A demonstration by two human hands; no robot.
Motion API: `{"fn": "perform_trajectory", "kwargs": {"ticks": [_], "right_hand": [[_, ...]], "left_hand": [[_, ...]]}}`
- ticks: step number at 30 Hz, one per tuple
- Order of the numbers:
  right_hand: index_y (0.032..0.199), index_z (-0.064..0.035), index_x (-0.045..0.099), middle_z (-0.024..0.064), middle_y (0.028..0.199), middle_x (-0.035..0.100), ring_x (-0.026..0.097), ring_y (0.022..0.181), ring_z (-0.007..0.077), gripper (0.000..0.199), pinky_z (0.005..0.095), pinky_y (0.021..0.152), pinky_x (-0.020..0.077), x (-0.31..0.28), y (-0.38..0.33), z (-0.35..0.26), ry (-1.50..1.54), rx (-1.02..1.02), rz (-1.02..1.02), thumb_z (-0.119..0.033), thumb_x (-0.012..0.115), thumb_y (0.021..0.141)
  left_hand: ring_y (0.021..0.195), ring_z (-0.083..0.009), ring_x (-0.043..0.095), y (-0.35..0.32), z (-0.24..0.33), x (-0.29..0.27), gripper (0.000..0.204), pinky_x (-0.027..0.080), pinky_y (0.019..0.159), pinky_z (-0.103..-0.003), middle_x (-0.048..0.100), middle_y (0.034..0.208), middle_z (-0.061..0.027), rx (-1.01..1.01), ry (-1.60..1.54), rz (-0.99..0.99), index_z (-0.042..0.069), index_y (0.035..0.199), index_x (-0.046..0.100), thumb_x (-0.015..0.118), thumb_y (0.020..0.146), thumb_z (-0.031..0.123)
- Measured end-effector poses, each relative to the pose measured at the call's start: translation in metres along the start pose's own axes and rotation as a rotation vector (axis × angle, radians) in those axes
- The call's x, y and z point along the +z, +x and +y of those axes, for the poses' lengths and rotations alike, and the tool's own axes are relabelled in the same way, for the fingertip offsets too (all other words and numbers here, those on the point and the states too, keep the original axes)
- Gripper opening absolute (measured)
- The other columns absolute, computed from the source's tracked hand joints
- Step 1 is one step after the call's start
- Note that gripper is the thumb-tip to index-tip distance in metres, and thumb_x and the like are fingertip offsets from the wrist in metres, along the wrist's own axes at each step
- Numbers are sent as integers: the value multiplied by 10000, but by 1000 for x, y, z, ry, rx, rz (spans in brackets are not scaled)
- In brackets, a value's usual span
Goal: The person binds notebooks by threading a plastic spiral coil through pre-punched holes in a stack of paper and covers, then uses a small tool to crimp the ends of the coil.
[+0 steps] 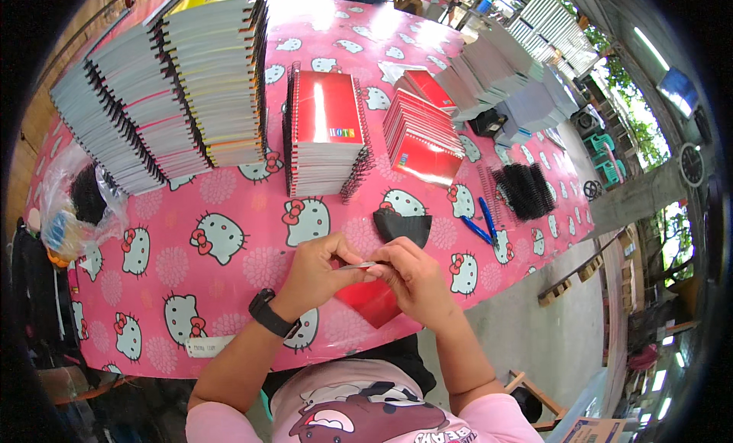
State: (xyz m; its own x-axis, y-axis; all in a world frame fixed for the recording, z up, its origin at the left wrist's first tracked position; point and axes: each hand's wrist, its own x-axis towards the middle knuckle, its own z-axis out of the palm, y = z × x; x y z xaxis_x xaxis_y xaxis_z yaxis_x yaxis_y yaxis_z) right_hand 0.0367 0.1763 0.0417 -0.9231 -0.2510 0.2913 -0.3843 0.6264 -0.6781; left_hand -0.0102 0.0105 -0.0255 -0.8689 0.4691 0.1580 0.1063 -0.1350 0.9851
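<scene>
I pinch a thin grey strip (359, 266) between both hands at the near edge of the pink cartoon-cat tablecloth (229, 206). My left hand (319, 269), watch on its wrist, closes finger and thumb on the strip's left end; my right hand (416, 279) curls shut on its right end. A red notebook (374, 299) lies under my hands. Stacks of spiral notebooks (324, 134) stand farther off.

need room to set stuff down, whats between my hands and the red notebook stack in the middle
In the head view, a black mask lies between the hands and the red notebook stack; otherwise bare pink tablecloth.
</scene>
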Motion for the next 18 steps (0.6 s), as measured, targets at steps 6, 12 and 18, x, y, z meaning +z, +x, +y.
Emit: {"fn": "perform_trajectory", "kwargs": {"ticks": [6, 12, 18], "right_hand": [[889, 6, 549, 150, 805, 507, 524, 791, 330, 160, 395, 674, 436, 3, -4, -6, 54, 29, 47, -64, 638, 776], [886, 14, 544, 168, 820, 512, 530, 805, 350, 178, 407, 683, 444, 7, -7, 4, 95, -23, 79, -72, 646, 768], [954, 1, 560, 163, 834, 531, 557, 787, 323, 217, 387, 683, 452, 0, -6, 2, 143, -2, 49, -106, 652, 789]], "left_hand": [[711, -64, 520, -1, -12, -2, 223, 422, 656, -204, 575, 794, -18, 23, 3, 31, 41, 763, 549, 742, 690, -43], [726, -69, 535, -1, -5, 3, 252, 448, 638, -206, 567, 828, -25, 14, -92, 16, 35, 786, 532, 735, 684, -74], [730, -75, 550, 2, -3, -3, 226, 447, 634, -200, 601, 847, -42, 76, -227, 45, 41, 805, 548, 737, 709, -40]]}}
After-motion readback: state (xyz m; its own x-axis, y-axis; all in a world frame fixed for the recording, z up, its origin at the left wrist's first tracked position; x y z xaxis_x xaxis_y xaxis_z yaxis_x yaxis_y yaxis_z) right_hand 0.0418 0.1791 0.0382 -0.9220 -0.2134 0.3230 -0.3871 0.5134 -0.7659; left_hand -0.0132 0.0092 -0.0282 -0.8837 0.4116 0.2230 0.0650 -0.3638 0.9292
